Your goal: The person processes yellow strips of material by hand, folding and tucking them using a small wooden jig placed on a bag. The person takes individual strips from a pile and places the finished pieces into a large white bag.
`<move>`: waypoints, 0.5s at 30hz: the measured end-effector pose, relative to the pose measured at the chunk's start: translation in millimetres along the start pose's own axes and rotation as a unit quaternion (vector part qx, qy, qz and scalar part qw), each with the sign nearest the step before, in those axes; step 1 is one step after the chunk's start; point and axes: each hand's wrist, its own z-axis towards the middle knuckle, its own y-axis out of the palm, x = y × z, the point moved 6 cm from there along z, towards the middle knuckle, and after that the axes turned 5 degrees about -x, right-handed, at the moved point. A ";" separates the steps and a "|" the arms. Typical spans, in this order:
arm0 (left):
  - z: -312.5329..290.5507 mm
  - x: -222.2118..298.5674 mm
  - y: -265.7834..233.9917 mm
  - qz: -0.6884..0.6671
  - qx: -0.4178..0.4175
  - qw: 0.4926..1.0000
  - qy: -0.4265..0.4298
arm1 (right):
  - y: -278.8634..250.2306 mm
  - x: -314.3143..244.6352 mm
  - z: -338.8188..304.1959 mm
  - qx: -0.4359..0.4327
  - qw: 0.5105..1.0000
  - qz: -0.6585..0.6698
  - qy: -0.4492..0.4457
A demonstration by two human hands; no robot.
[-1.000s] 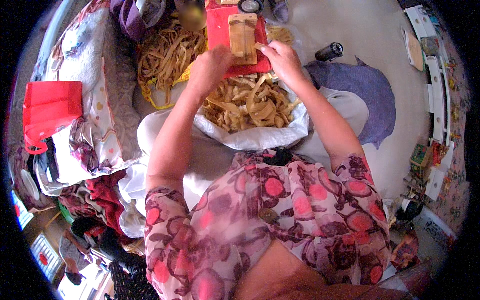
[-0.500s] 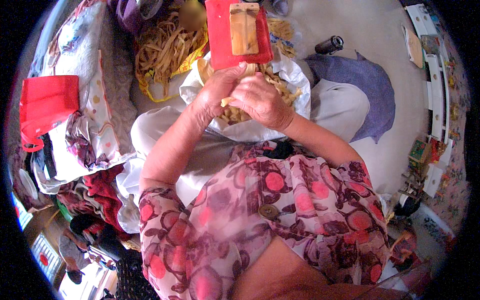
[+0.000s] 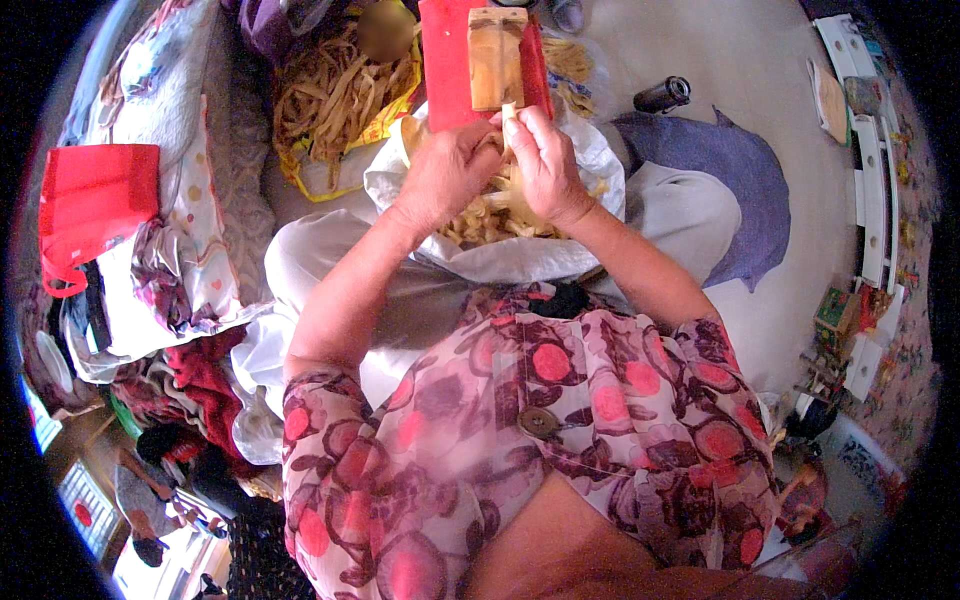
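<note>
Pale strip (image 3: 509, 112) stands just below the wooden block (image 3: 496, 60), pinched between the closed fingers of our right hand (image 3: 550, 170). Our left hand (image 3: 447, 175) curls beside it; we cannot tell what it grips. Half a second ago our hands overlapped; now they sit side by side, partly hiding the white sack (image 3: 510, 262) of strips (image 3: 485, 225). Red panel (image 3: 449, 60) lies under the block.

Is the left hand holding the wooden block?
No, the wooden block lies on a red surface, while the left hand is over the white sack.
</note>
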 end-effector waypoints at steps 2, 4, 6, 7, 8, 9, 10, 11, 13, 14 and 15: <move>-5.2 15.2 -8.0 0.038 0.105 0.990 0.085 | -0.8 10.7 -3.2 -0.005 0.993 -0.090 -0.076; -8.8 23.5 -14.0 0.084 0.163 0.975 0.125 | 2.0 26.5 -2.0 0.051 0.925 0.338 0.165; -9.4 26.0 -18.3 0.059 0.202 0.966 0.152 | 15.8 32.5 -4.4 0.068 0.775 0.566 0.273; -9.4 26.7 -20.3 0.046 0.221 0.960 0.166 | 14.5 30.0 -3.6 0.054 0.794 0.545 0.263; -9.2 30.2 -20.5 0.060 0.240 0.946 0.211 | 12.7 25.9 -3.2 0.041 0.812 0.524 0.253; -8.8 32.2 -19.3 0.073 0.259 0.929 0.253 | 11.9 22.2 -3.5 0.026 0.829 0.502 0.244; -10.2 35.3 -18.6 0.086 0.276 0.910 0.295 | 8.9 19.7 -2.7 0.022 0.870 0.442 0.219; -7.3 33.4 -17.3 0.090 0.249 0.921 0.287 | 6.4 15.3 -2.7 0.009 0.901 0.389 0.193; -4.8 29.5 -17.6 0.098 0.194 0.938 0.269 | 2.5 3.2 -4.6 -0.017 0.950 0.279 0.139; -3.8 25.2 -17.1 0.067 0.181 0.948 0.251 | 2.1 2.3 -7.3 -0.023 0.961 0.232 0.149; -2.5 20.7 -14.9 0.036 0.168 0.957 0.234 | -0.2 1.9 -7.2 -0.021 0.978 0.170 0.118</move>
